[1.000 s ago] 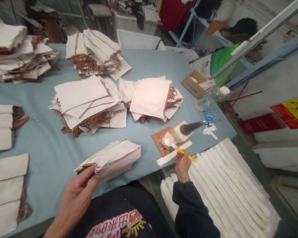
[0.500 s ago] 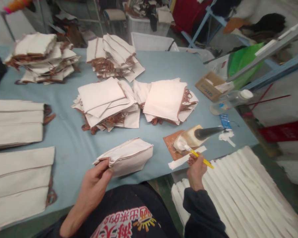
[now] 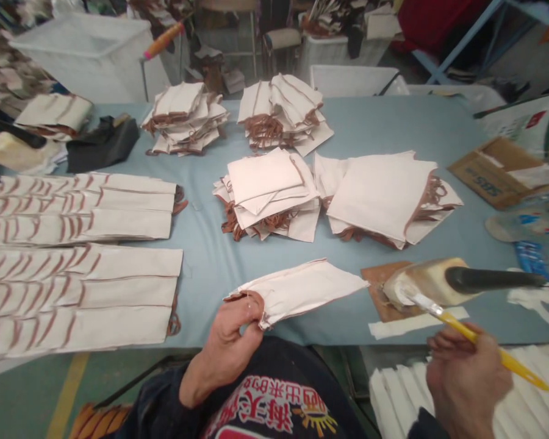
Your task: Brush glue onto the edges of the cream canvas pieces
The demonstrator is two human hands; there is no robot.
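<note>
My left hand [image 3: 235, 335] pinches the brown-trimmed left end of a cream cloth pouch [image 3: 311, 288], whose far end reaches right above the table edge. My right hand [image 3: 469, 372] is closed around a paintbrush [image 3: 457, 324] with a yellow handle. The brush's bristles touch the whitish, smeared end of a cream container [image 3: 423, 283] that lies on its side. A black handle [image 3: 494, 279] sticks out from its right. Beneath the container is a brown square board [image 3: 379, 302], with a white strip [image 3: 418, 323] in front.
Several piles of cream pouches, such as a middle stack [image 3: 268, 180] and a right stack [image 3: 377, 192], stand on the blue-green tabletop [image 3: 201, 286]. Overlapping rows of pouches [image 3: 132, 305] lie left. An open cardboard box [image 3: 494, 177] and a clear bottle [image 3: 526, 222] are at right.
The view has swung left, so the table things sit farther right in the picture. The pouch in my left hand is turned flatter, its broad face upward. The brush remains at the container.
</note>
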